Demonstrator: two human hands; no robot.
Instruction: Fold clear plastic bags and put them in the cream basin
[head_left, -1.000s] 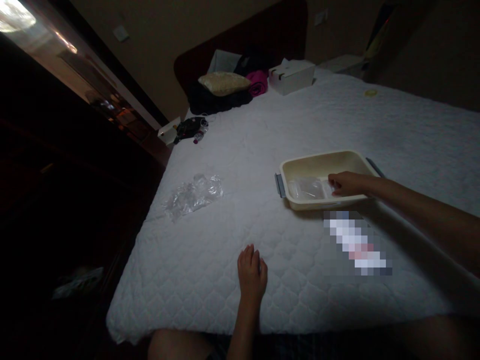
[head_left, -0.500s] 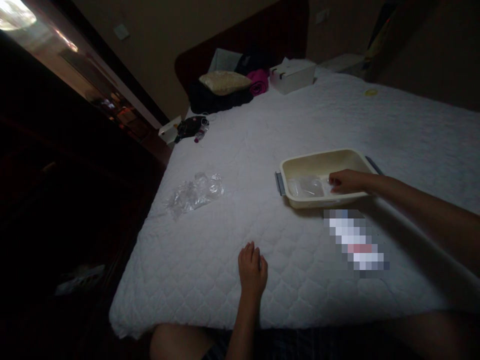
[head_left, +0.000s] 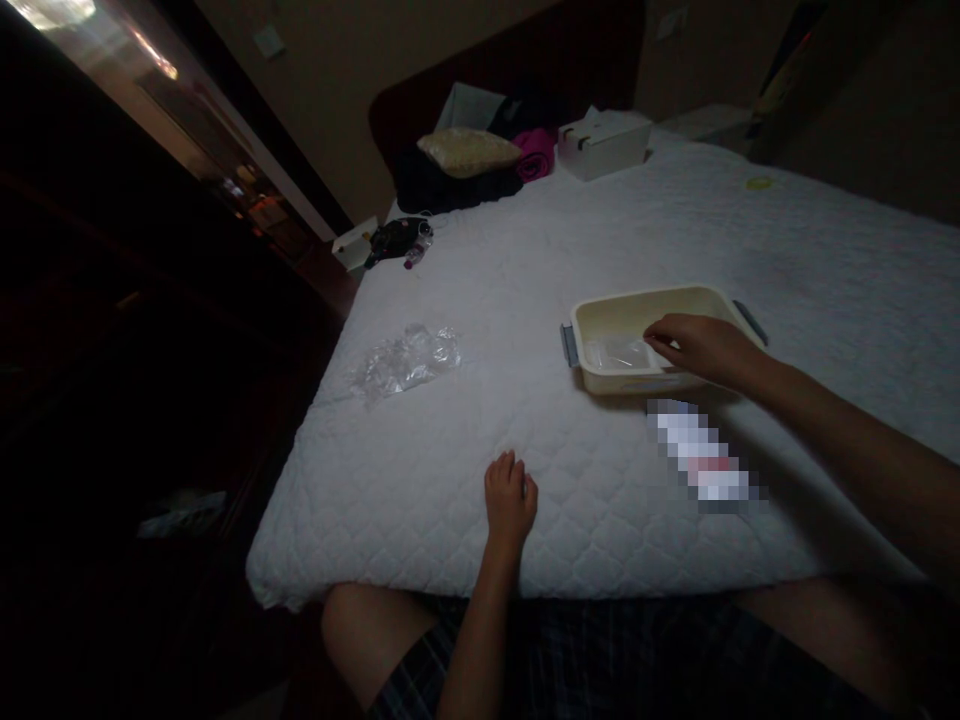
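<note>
A cream plastic bin (head_left: 622,384) with grey side clips stands on the white quilted bed. Crumpled clear plastic (head_left: 619,353) lies inside it. My right hand (head_left: 694,345) is above the bin's right half, thumb and fingers pinched together at the right edge of that plastic. Whether the plastic itself is between the fingertips is too dark to tell. On the bed nearer to me, my left hand (head_left: 511,498) rests palm down, fingers stretched and slightly bent, holding nothing. A blurred-out phone-like object (head_left: 701,455) lies just in front of the bin.
A sheet of clear plastic wrap (head_left: 412,360) is spread on the bed (head_left: 510,270) to the left. Farther back are a dark pouch (head_left: 397,240), a beige pillow (head_left: 469,152), a rolled pink cloth (head_left: 535,155), a white box (head_left: 606,147) and a yellow ring (head_left: 758,184).
My right hand has risen a little out of the bin and shifted left, its fingers now pinched. My left hand stays on the bed. The camera view has tilted downward slightly.
</note>
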